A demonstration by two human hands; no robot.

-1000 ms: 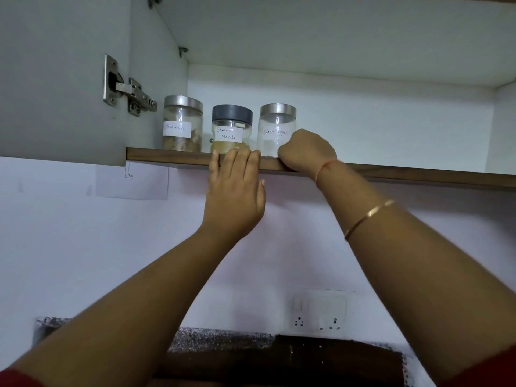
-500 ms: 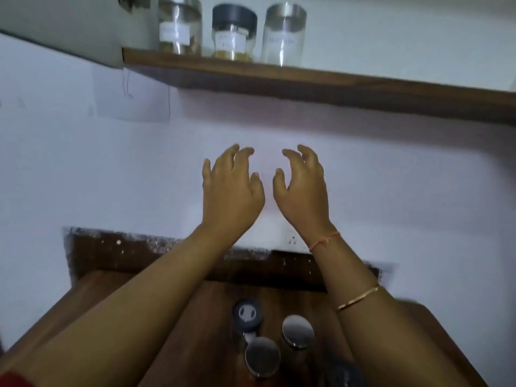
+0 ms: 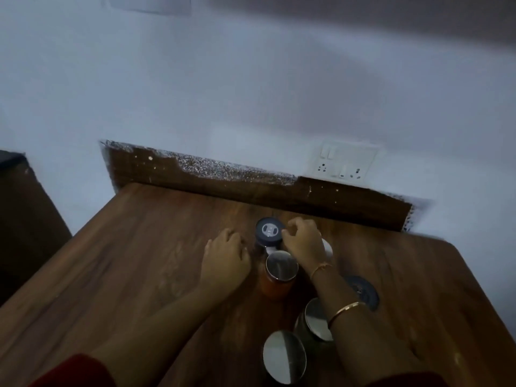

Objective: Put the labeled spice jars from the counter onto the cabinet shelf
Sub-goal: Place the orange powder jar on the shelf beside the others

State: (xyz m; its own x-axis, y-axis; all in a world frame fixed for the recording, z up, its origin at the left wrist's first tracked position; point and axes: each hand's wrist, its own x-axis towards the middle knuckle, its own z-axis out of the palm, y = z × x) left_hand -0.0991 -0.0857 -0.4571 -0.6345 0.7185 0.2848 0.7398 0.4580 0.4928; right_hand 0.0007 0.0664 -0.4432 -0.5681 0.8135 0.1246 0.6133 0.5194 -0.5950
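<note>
Several spice jars stand on the wooden counter (image 3: 167,247). The farthest one is a dark-lidded jar (image 3: 268,231). My right hand (image 3: 304,244) is at its right side, with curled fingers against the lid's rim. My left hand (image 3: 226,255) rests just left of that jar, fingers loosely curled, with a small gap to it. In front of it stands a silver-lidded jar with orange contents (image 3: 280,268). Another silver lid (image 3: 327,247) peeks out behind my right hand. The cabinet shelf is out of view.
Nearer to me stand a second dark-lidded jar (image 3: 363,291) and two silver-lidded jars (image 3: 315,319), (image 3: 283,358), partly under my right forearm. A wall socket (image 3: 343,163) sits above the counter's back edge. A dark cabinet (image 3: 25,219) is to the left.
The view has dropped from the shelf to the counter. Both hands came down from mid-air to the far dark-lidded jar, the right one reaching its lid.
</note>
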